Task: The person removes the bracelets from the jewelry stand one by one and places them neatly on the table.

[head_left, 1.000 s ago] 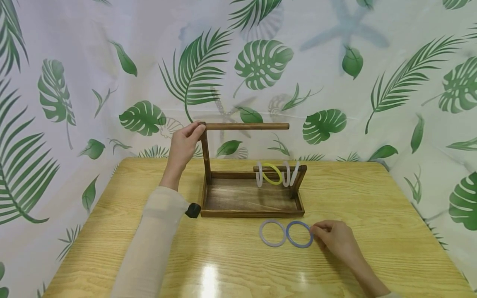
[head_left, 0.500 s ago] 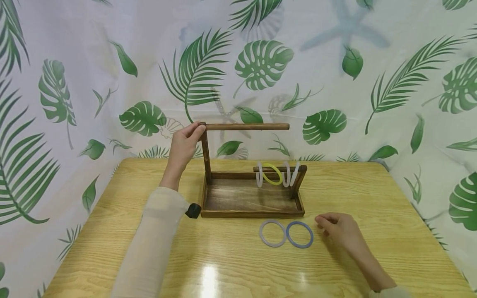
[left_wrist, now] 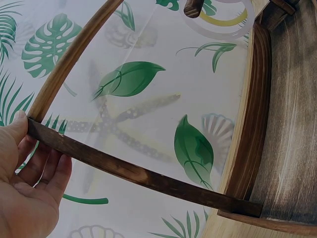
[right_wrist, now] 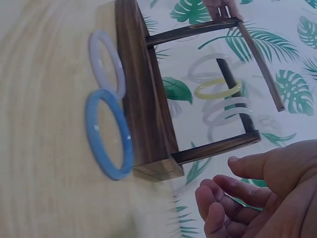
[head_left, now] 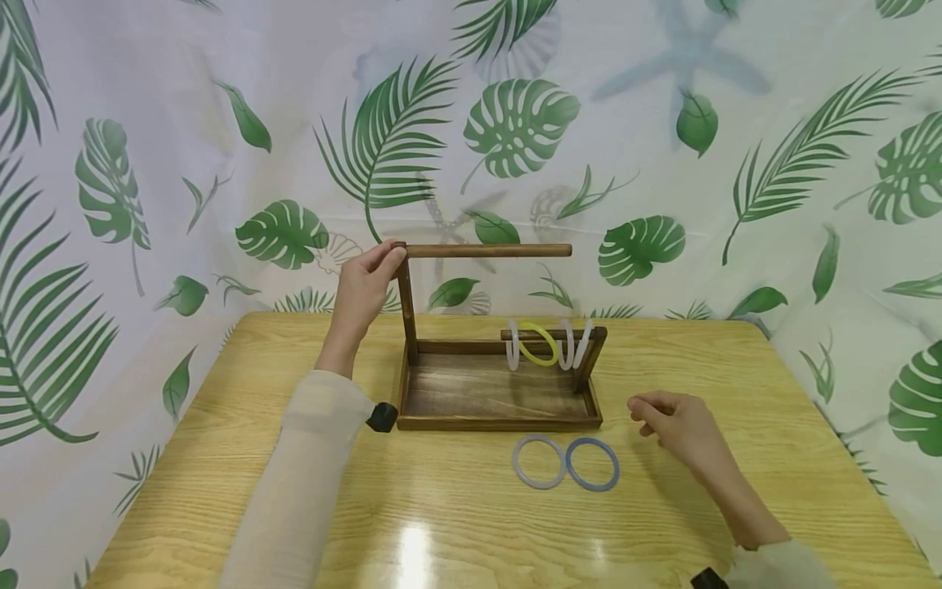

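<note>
Nearest my head camera I have two pale sleeves [head_left: 294, 474], each with a black fitting [head_left: 382, 416] near its cuff, over a wood-grained table [head_left: 221, 425]. On my feeds the right hand [head_left: 680, 429] hangs above the tabletop with its fingers loosely bent, the thumb standing clear of them and nothing in its grip. Near it, to its left, a blue ring [right_wrist: 92, 124] lies flat on the table beside a pale lilac ring [right_wrist: 94, 55], their rims seeming to touch. Just behind these two I see the front wall of the wooden stand [head_left: 500, 424], a shallow tray with a post at either end. From the short post [head_left: 591, 360] on the right a lower peg [right_wrist: 227, 71] points left, carrying a yellow ring [right_wrist: 200, 92] and three whitish rings [head_left: 583, 343]. The left hand [head_left: 361, 286] pinches the top of the tall post [head_left: 409, 319] between thumb and fingers, right where the upper bar [head_left: 489, 250] runs off to the right. Farthest from me hangs a white backdrop [head_left: 147, 65] printed with green leaves, shells and starfish.
</note>
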Demonstrator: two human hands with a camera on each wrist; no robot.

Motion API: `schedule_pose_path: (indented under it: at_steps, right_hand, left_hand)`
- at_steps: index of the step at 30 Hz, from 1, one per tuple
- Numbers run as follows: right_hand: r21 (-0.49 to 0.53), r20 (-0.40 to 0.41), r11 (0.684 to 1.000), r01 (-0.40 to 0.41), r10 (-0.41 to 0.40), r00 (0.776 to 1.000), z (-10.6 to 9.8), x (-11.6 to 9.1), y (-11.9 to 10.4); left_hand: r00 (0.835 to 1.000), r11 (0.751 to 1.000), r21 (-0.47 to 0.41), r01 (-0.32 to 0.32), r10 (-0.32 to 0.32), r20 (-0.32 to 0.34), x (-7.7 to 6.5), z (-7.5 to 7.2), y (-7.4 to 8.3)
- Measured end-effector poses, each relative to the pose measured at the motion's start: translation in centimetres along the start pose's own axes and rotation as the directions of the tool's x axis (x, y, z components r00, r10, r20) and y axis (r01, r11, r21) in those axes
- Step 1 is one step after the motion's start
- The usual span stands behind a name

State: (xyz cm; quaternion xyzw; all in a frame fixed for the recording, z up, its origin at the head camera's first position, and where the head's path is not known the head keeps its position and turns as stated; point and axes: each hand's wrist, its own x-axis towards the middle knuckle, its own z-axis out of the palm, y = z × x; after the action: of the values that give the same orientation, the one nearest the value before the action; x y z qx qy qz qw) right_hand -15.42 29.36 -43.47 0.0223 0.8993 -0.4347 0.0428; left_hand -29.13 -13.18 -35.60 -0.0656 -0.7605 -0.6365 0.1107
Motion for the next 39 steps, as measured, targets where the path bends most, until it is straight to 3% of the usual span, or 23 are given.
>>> schedule_pose_path:
  at_steps: [10,18,26,32,39]
  right_hand:
    - [-0.036,-0.054,0.996,0.077,-0.079,0.995,-1.4,1.7,-2.0]
    - [-0.026,-0.094,0.981,0.191,-0.192,0.977,-1.9,3.1,-3.0]
    - [0.011,-0.119,0.981,0.194,-0.191,0.974,-1.8,4.4,-3.9]
    - [0.058,-0.146,0.968,0.244,-0.233,0.961,-1.6,5.4,-4.0]
    - [0.099,-0.122,0.959,0.267,-0.254,0.959,-1.5,6.2,-3.9]
  left_hand:
    - [1.0,1.0,-0.021,-0.002,0.002,0.002,0.1,0.0,-0.1]
    - [1.0,0.999,-0.031,-0.005,0.005,0.006,0.1,0.1,-0.1]
    - [1.0,0.999,-0.035,-0.006,0.006,0.0,0.1,0.1,-0.1]
    - [1.0,0.999,-0.031,-0.006,0.006,-0.001,0.2,0.1,-0.1]
    - [1.0,1.0,-0.025,-0.008,0.008,0.001,0.2,0.0,-0.1]
